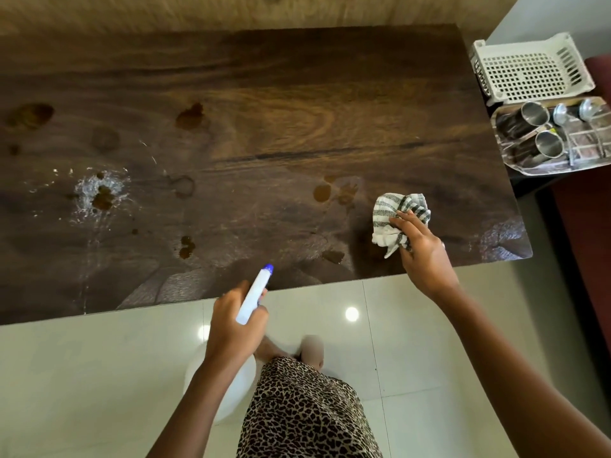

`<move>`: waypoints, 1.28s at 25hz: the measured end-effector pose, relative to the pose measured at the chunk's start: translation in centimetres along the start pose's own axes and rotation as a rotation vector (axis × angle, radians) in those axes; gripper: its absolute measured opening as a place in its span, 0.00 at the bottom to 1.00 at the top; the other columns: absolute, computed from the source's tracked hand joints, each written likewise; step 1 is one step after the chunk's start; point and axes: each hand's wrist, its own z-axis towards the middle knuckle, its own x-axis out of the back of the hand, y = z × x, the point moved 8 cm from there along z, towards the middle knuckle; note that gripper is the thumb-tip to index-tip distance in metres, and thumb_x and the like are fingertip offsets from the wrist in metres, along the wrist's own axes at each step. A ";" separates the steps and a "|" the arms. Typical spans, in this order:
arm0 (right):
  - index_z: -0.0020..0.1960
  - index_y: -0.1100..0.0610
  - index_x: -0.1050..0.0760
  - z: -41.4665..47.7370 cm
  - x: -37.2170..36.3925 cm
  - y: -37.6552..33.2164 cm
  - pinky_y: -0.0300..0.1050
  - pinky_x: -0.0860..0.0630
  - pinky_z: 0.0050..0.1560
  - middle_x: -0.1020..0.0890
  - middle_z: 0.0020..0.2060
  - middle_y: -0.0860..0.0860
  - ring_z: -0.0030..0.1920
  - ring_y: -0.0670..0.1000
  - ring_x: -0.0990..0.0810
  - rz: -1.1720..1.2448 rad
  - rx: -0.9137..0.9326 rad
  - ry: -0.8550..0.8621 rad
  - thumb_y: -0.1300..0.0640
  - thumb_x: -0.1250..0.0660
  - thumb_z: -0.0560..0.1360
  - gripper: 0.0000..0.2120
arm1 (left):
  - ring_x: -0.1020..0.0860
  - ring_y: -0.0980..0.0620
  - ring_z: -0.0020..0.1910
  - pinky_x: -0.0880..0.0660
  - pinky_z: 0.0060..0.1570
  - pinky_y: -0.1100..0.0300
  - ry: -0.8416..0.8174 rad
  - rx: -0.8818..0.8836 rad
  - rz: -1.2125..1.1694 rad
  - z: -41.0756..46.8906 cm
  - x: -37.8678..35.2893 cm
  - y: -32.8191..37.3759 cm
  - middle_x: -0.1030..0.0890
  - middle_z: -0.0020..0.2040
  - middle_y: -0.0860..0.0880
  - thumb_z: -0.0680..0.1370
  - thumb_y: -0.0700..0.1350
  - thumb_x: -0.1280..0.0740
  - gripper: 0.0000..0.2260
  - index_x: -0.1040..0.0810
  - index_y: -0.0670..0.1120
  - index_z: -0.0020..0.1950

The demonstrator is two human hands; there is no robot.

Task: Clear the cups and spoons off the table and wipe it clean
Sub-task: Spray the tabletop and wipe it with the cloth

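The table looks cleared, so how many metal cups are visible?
2, both lying on the tray beside the table: a farther cup, a nearer cup. None seems hidden.

Legible text, labels, brands, numbers, signs: none on spray bottle [253, 297], cloth [393, 211], basket [525, 76], tray [558, 172], steel cups [535, 114] or table [297, 94].

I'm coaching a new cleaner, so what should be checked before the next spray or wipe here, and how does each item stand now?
1. Steel cups and spoons off the table: ok, both lie on the tray beside it.
2. Spray bottle gripped in left hand, nozzle toward table: ok.
3. Striped cloth gripped by right hand on the tabletop: ok.
4. Stains wetted: not ok; only the sprayed stain at the left shows droplets, the stain by the cloth looks dry.
5. Table wiped clean: not ok, brown stains remain.
6. Liquid left in bottle: cannot tell.
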 end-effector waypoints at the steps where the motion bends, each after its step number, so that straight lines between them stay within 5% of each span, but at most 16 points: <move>1: 0.69 0.59 0.32 0.1 -0.2 -0.5 0.51 0.41 0.71 0.35 0.72 0.57 0.72 0.58 0.38 0.003 0.011 -0.002 0.68 0.38 0.76 0.22 | 0.26 0.48 0.32 0.33 0.29 0.60 0.015 0.010 -0.012 0.5 0.4 -0.1 0.24 0.34 0.47 0.72 0.35 0.38 0.06 0.22 0.43 0.43; 9: 0.70 0.58 0.34 0.3 -1.5 -2.7 0.47 0.43 0.71 0.36 0.73 0.55 0.73 0.56 0.39 0.026 0.038 -0.022 0.69 0.38 0.76 0.24 | 0.27 0.44 0.31 0.32 0.31 0.57 0.063 0.031 0.019 1.7 1.4 -0.7 0.26 0.31 0.47 0.69 0.39 0.38 0.03 0.24 0.42 0.40; 15: 0.72 0.58 0.36 1.2 -1.6 -1.4 0.45 0.46 0.72 0.38 0.73 0.55 0.74 0.54 0.43 0.111 -0.058 0.054 0.69 0.42 0.76 0.25 | 0.26 0.58 0.31 0.31 0.30 0.71 0.148 -0.129 -0.139 1.4 3.8 1.3 0.24 0.36 0.51 0.69 0.41 0.38 0.07 0.24 0.44 0.45; 19: 0.76 0.58 0.48 2.9 -4.2 2.0 0.49 0.52 0.75 0.48 0.76 0.53 0.76 0.54 0.52 0.175 -0.285 0.010 0.61 0.45 0.80 0.26 | 0.25 0.68 0.36 0.32 0.34 0.77 0.307 -0.246 -0.216 3.8 6.8 3.7 0.23 0.40 0.62 0.71 0.38 0.36 0.13 0.25 0.52 0.51; 22: 0.77 0.53 0.58 4.6 -8.3 2.1 0.60 0.61 0.73 0.57 0.77 0.53 0.76 0.54 0.61 0.034 -0.438 -0.094 0.48 0.50 0.81 0.28 | 0.26 0.67 0.43 0.29 0.45 0.72 0.415 -0.302 -0.217 5.9 8.0 4.5 0.25 0.47 0.66 0.73 0.39 0.35 0.17 0.29 0.52 0.59; 24: 0.76 0.48 0.62 5.6 -11.4 -1.0 0.66 0.68 0.67 0.62 0.76 0.53 0.75 0.56 0.65 -0.146 -0.347 -0.130 0.41 0.54 0.80 0.29 | 0.28 0.62 0.48 0.29 0.51 0.65 0.480 -0.255 -0.215 7.5 8.3 4.3 0.24 0.54 0.52 0.75 0.40 0.33 0.19 0.31 0.45 0.66; 26: 0.76 0.46 0.63 4.9 -14.9 -6.0 0.68 0.72 0.63 0.62 0.76 0.54 0.74 0.57 0.66 -0.280 -0.084 -0.178 0.39 0.57 0.79 0.29 | 0.29 0.58 0.53 0.30 0.53 0.69 0.528 -0.232 -0.202 8.8 8.5 4.2 0.26 0.59 0.49 0.76 0.43 0.33 0.22 0.34 0.42 0.68; 29: 0.76 0.44 0.58 -0.3 -18.4 -9.1 0.75 0.60 0.66 0.55 0.76 0.53 0.75 0.58 0.60 -0.474 0.304 -0.282 0.37 0.61 0.78 0.29 | 0.28 0.59 0.54 0.34 0.50 0.80 0.556 -0.305 -0.197 9.8 8.2 4.3 0.28 0.56 0.53 0.76 0.44 0.34 0.22 0.34 0.41 0.68; 32: 0.75 0.43 0.50 -1.7 -15.7 -3.4 0.78 0.52 0.63 0.44 0.75 0.50 0.74 0.56 0.48 -0.479 0.258 -0.212 0.35 0.60 0.77 0.28 | 0.23 0.50 0.57 0.28 0.61 0.63 0.527 -0.333 -0.245 10.7 7.9 3.2 0.24 0.61 0.46 0.73 0.45 0.35 0.24 0.34 0.38 0.67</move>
